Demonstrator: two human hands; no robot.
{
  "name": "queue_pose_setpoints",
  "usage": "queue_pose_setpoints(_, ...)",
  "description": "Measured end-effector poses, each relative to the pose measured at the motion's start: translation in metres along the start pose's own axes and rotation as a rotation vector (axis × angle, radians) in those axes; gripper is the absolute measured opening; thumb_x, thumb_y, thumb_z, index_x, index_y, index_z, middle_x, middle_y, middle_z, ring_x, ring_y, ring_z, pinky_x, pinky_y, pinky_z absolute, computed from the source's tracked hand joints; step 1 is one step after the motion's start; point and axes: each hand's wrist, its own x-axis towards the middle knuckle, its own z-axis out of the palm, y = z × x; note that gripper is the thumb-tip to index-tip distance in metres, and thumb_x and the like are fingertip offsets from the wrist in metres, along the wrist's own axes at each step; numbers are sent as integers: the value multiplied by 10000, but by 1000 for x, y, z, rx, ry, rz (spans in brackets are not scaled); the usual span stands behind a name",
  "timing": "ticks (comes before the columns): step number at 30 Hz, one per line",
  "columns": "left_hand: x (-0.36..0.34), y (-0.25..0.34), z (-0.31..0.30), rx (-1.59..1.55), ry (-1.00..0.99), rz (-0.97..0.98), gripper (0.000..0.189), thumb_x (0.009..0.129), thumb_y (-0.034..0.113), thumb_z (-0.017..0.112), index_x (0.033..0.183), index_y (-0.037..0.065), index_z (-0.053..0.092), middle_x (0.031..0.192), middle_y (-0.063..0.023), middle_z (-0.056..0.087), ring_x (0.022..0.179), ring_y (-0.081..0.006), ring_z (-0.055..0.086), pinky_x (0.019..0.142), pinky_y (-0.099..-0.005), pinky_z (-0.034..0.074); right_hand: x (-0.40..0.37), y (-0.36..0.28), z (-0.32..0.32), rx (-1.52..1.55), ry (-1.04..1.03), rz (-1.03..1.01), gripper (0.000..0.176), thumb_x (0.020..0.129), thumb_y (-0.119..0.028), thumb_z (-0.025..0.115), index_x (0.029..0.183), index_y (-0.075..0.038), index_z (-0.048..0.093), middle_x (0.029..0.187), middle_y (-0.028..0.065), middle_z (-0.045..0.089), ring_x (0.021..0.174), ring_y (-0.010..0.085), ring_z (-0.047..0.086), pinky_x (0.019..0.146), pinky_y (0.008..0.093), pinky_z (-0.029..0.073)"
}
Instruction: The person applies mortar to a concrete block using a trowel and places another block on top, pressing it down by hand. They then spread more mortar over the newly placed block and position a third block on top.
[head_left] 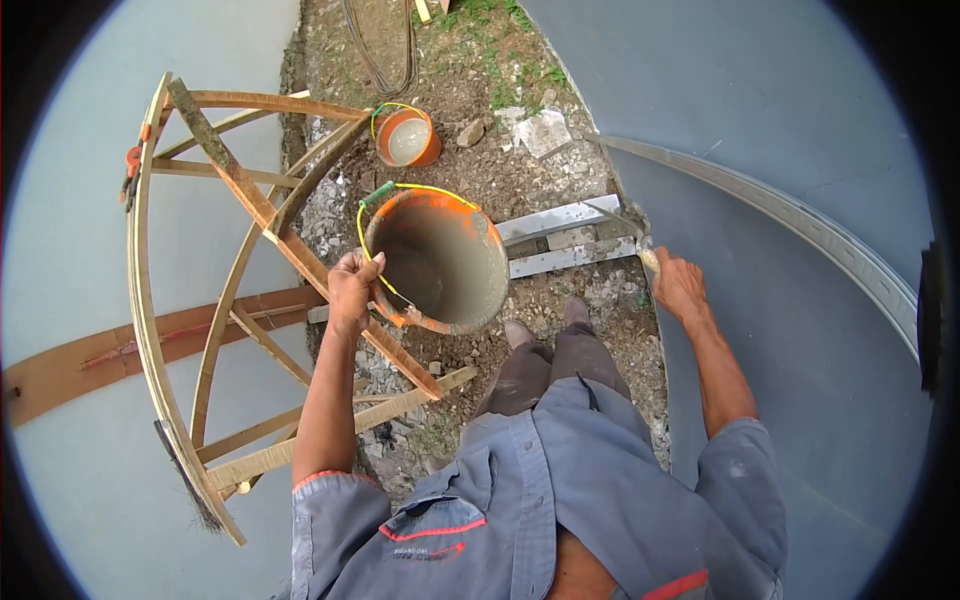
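Note:
My left hand (355, 290) is closed on the left rim of an orange bucket (455, 260), with the thumb on top. The bucket tilts so its mouth faces me, and grey mortar coats its inside. Its yellow wire handle with a green grip lies against the far left rim. Off to the right, my right hand (680, 287) is wrapped round the pale handle of a trowel (650, 260). The trowel's blade points left and away from me, over the ends of two pale metal bars (565, 220).
A wooden trestle (225, 300) stands on the left, with red-handled pliers (132, 172) hung on it. Beyond sits a smaller orange bucket (408, 138) with grey contents. Stones and rubble cover the ground between two grey walls. A long metal straightedge (800, 215) leans along the right wall.

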Motion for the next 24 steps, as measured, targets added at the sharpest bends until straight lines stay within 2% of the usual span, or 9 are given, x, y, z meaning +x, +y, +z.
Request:
queue_pose_setpoints(3,-1,-3,-5,8,2,-18,247,860,129,740,756,105,517,632,46,503,477,-49,416,431,-226,321,-18,-45,-14,228,85,-190,356,799,-103,637,1143,-120,545,900,168,649,796,401,637,682,500,504)
queue_pose_setpoints(5,-7,11,7,17,-3,-33,260,856,122,743,736,105,513,610,40,503,443,-51,409,406,-226,320,-31,-81,-8,187,37,-381,433,803,-145,672,1220,-120,560,892,141,633,766,329,645,668,446,520)
queue_pose_setpoints(8,-6,10,20,77,-76,12,280,852,117,747,711,101,506,592,31,501,418,-57,409,376,-228,318,-46,-119,33,83,17,-467,490,796,-132,674,1272,-111,560,927,143,625,827,308,638,705,427,514)
queue_pose_setpoints(10,-14,12,35,80,-138,7,298,849,104,748,689,97,496,587,26,497,403,-64,413,354,-231,318,-50,-121,65,-20,30,-417,387,858,-130,577,1244,-99,563,890,145,615,864,305,628,745,444,504)
queue_pose_setpoints(14,-20,5,55,185,-203,-20,308,847,83,741,670,89,489,580,29,481,398,-69,407,350,-238,315,-60,-88,100,16,114,-223,441,844,-112,573,1285,-109,554,887,138,606,867,312,620,751,446,493)
queue_pose_setpoints(16,-14,-1,57,173,-161,-88,297,853,81,733,675,86,495,580,28,480,398,-67,407,346,-244,310,-69,-66,93,54,246,-79,543,762,-130,708,1287,-120,571,876,111,583,852,306,611,743,437,491)
queue_pose_setpoints(22,4,-30,30,-69,-188,-181,266,862,117,715,713,102,495,595,17,510,387,-107,420,361,-258,352,-63,14,87,196,362,117,404,810,-203,679,1180,-68,585,924,187,642,821,386,639,714,498,499)
queue_pose_setpoints(23,4,-31,27,-79,-172,-156,253,861,97,704,716,106,497,600,20,508,386,-108,409,377,-248,343,-54,26,89,204,363,114,404,810,-203,679,1180,-68,585,924,187,642,821,386,639,714,498,499)
queue_pose_setpoints(24,4,-28,25,-91,-155,-127,242,860,77,693,720,110,499,605,23,507,386,-109,399,392,-238,333,-42,36,88,185,179,286,354,817,-215,672,1117,-51,579,902,207,652,809,413,639,705,511,496)
